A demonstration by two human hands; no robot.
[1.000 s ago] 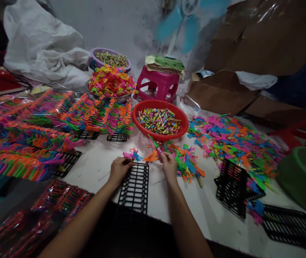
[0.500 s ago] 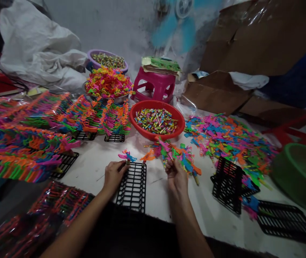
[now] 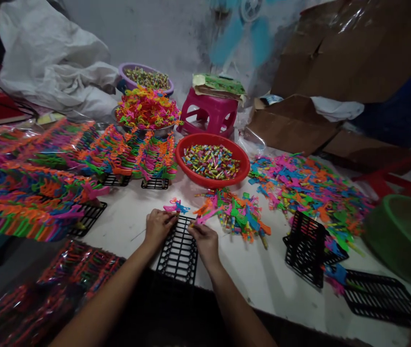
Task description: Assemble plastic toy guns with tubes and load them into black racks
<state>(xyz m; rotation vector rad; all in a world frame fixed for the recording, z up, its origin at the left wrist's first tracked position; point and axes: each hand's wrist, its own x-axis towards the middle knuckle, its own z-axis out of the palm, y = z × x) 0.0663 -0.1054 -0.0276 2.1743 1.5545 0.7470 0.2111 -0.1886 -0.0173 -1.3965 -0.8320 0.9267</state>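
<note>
A black plastic grid rack (image 3: 179, 258) lies at the table's front edge, partly over it. My left hand (image 3: 159, 227) is closed at its far left corner, fingertips on the rim beside a pink and blue plastic toy piece (image 3: 177, 206) standing there. My right hand (image 3: 206, 242) pinches a pink plastic toy piece (image 3: 208, 215) at the rack's far right corner; its lower end is hidden by the fingers. An orange piece (image 3: 201, 207) shows just behind it. Right of that hand lies a pile of assembled toy pieces (image 3: 241, 214) with short patterned tubes.
A red basin (image 3: 180, 168) of small tubes stands behind the rack. Filled racks (image 3: 118, 154) crowd the left side. On the right are a loose pile of colourful pieces (image 3: 310, 183), stacked black racks (image 3: 304, 250) and a green tub (image 3: 400, 236). A pink stool (image 3: 212, 113) stands behind.
My right hand has moved left from the toy pile to the rack's far right corner, bringing a pink piece. My left hand has stayed at the left corner, shifting slightly.
</note>
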